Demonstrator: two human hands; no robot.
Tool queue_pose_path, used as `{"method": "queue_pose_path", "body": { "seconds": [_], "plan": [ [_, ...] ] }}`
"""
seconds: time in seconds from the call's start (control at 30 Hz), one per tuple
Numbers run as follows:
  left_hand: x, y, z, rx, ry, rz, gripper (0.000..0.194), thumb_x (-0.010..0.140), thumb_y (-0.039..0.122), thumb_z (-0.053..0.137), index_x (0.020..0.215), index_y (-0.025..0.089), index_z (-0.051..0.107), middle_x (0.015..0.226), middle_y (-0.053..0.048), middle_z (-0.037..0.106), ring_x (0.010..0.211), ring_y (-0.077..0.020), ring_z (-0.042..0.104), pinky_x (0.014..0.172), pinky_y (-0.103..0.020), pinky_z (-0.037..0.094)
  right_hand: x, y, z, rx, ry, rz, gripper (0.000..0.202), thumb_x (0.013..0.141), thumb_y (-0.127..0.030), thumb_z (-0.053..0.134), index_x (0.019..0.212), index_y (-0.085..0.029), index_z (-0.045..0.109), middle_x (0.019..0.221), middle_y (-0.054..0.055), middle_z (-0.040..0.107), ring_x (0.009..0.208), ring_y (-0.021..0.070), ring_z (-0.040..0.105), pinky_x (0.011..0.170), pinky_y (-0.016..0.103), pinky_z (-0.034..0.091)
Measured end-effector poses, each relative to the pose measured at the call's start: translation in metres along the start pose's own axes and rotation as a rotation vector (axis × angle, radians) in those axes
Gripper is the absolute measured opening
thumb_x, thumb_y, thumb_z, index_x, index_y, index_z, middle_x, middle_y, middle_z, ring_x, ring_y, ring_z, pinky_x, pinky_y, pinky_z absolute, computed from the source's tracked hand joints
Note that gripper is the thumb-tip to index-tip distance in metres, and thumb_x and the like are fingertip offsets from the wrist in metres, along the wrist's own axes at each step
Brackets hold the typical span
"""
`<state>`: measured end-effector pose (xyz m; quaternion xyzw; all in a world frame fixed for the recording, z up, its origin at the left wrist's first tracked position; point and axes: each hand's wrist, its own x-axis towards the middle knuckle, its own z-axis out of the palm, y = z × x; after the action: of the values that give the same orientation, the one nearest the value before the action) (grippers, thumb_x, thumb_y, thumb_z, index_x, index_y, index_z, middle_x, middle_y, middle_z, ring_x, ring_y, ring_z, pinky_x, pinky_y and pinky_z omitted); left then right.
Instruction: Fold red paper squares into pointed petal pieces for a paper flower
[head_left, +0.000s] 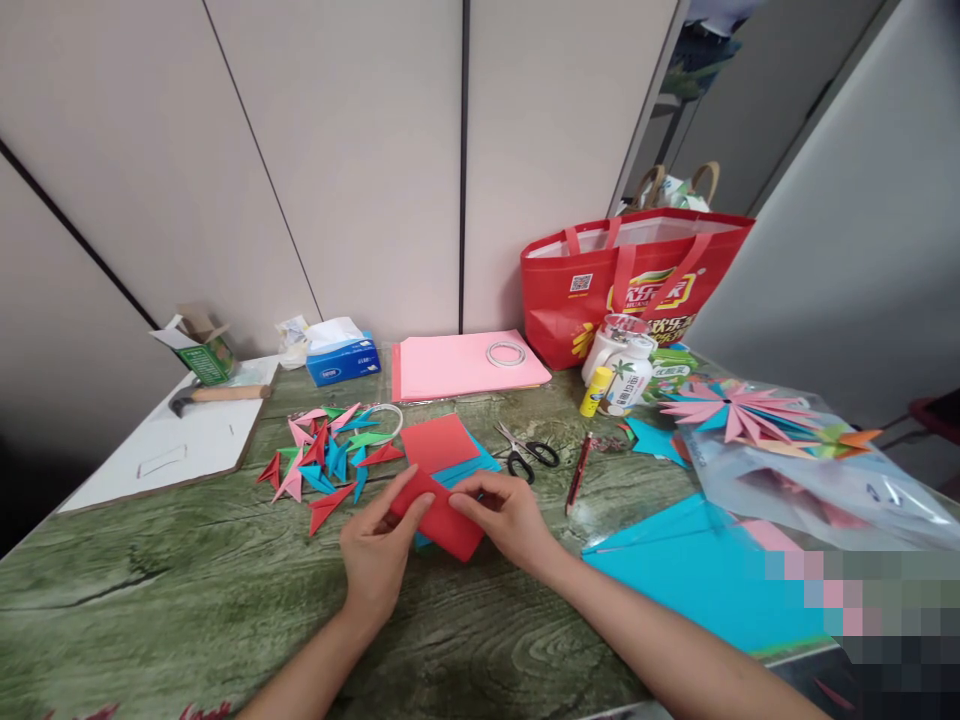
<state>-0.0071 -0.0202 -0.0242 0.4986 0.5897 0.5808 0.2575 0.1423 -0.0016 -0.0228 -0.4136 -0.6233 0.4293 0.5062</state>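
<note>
A red paper piece (442,522), rectangular in outline, is held up at the centre, between both hands. My left hand (381,545) pinches its left end, thumb on the near face. At its upper right edge, my right hand (510,515) grips it between thumb and fingers. Behind and partly under it lie a flat red sheet (436,441) and blue sheets (474,466). Black-handled scissors (525,452) rest just beyond my right hand. Left of the sheets is a pile of small folded paper pieces (319,455) in red, pink, blue and green.
Pink sheets (457,367) lie at the back, near a blue tissue box (343,358). A hammer (225,394) is at left. A glue stick (596,391), jar (628,375), red bag (555,300), pencil (578,475) and large blue sheets (697,580) are at right.
</note>
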Motion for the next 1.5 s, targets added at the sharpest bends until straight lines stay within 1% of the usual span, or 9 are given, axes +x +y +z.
{"method": "queue_pose_path", "body": {
  "seconds": [0.37,0.57,0.67,0.83,0.93,1.1,1.27,1.37,1.5],
  "plan": [
    [-0.001,-0.002,-0.001,-0.015,-0.011,-0.010,0.038,0.058,0.035,0.071,0.092,0.019,0.071,0.050,0.006,0.050,0.045,-0.0079,0.032,0.041,-0.020,0.031,-0.001,-0.005,-0.001,-0.074,-0.013,-0.040,0.009,0.072,-0.023,0.059,0.070,-0.017,0.067,0.068,0.003,0.067,0.061,0.0139,0.057,0.055,0.023,0.041],
    [0.002,0.002,0.002,-0.136,-0.045,-0.077,0.047,0.057,0.029,0.074,0.102,0.019,0.065,0.065,0.002,0.064,0.049,-0.0103,0.048,0.045,-0.019,0.039,-0.001,-0.006,-0.001,-0.080,-0.018,-0.021,0.013,0.073,-0.023,0.057,0.064,-0.016,0.062,0.063,0.002,0.061,0.059,0.0130,0.052,0.054,0.024,0.039],
    [0.003,0.006,0.005,-0.347,-0.179,-0.179,0.052,0.058,0.026,0.073,0.108,0.020,0.060,0.083,-0.002,0.069,0.068,-0.0151,0.060,0.060,-0.022,0.048,0.000,-0.004,-0.001,-0.006,0.010,0.012,0.014,0.074,-0.027,0.057,0.065,-0.017,0.060,0.064,0.002,0.060,0.060,0.0133,0.052,0.056,0.024,0.040],
    [0.001,0.009,0.006,-0.386,-0.428,-0.294,0.021,0.063,0.026,0.070,0.081,0.014,0.069,0.076,-0.004,0.071,0.070,-0.0172,0.063,0.064,-0.025,0.051,0.002,-0.004,-0.003,0.076,0.080,0.064,0.017,0.073,-0.031,0.057,0.065,-0.016,0.058,0.063,0.002,0.058,0.058,0.0128,0.050,0.055,0.024,0.039],
    [0.001,0.007,0.005,-0.369,-0.414,-0.297,0.013,0.064,0.026,0.069,0.066,0.014,0.068,0.064,-0.001,0.069,0.059,-0.0142,0.060,0.058,-0.024,0.051,0.002,-0.004,-0.003,0.120,0.084,0.089,0.018,0.072,-0.032,0.058,0.065,-0.016,0.057,0.062,0.001,0.057,0.056,0.0119,0.048,0.053,0.023,0.038],
    [0.000,0.008,0.005,-0.412,-0.370,-0.317,0.021,0.060,0.025,0.071,0.048,0.013,0.060,0.049,0.002,0.061,0.047,-0.0115,0.055,0.049,-0.023,0.050,0.001,-0.002,-0.001,0.139,0.082,0.100,0.020,0.071,-0.035,0.058,0.065,-0.016,0.057,0.061,0.001,0.057,0.055,0.0116,0.048,0.053,0.023,0.039],
    [0.003,0.011,0.004,-0.414,-0.430,-0.324,0.013,0.061,0.026,0.070,0.060,0.014,0.067,0.062,-0.002,0.068,0.057,-0.0148,0.060,0.057,-0.025,0.051,0.003,-0.002,-0.003,0.144,0.066,0.102,0.023,0.070,-0.038,0.060,0.064,-0.016,0.057,0.059,0.000,0.056,0.053,0.0106,0.047,0.050,0.022,0.038],
    [0.009,0.011,0.001,-0.386,-0.428,-0.312,0.021,0.062,0.029,0.070,0.076,0.014,0.069,0.072,-0.004,0.071,0.065,-0.0176,0.062,0.060,-0.027,0.051,0.004,-0.001,-0.004,0.173,0.049,0.131,0.024,0.068,-0.039,0.062,0.064,-0.015,0.058,0.058,0.000,0.056,0.051,0.0100,0.046,0.049,0.022,0.037],
    [0.014,0.010,-0.002,-0.364,-0.387,-0.348,0.020,0.058,0.029,0.072,0.068,0.012,0.069,0.063,-0.004,0.070,0.057,-0.0172,0.062,0.056,-0.027,0.051,0.004,0.000,-0.004,0.212,-0.002,0.166,0.026,0.065,-0.041,0.063,0.064,-0.016,0.059,0.058,0.000,0.058,0.050,0.0104,0.048,0.050,0.023,0.038]
  ]
}}
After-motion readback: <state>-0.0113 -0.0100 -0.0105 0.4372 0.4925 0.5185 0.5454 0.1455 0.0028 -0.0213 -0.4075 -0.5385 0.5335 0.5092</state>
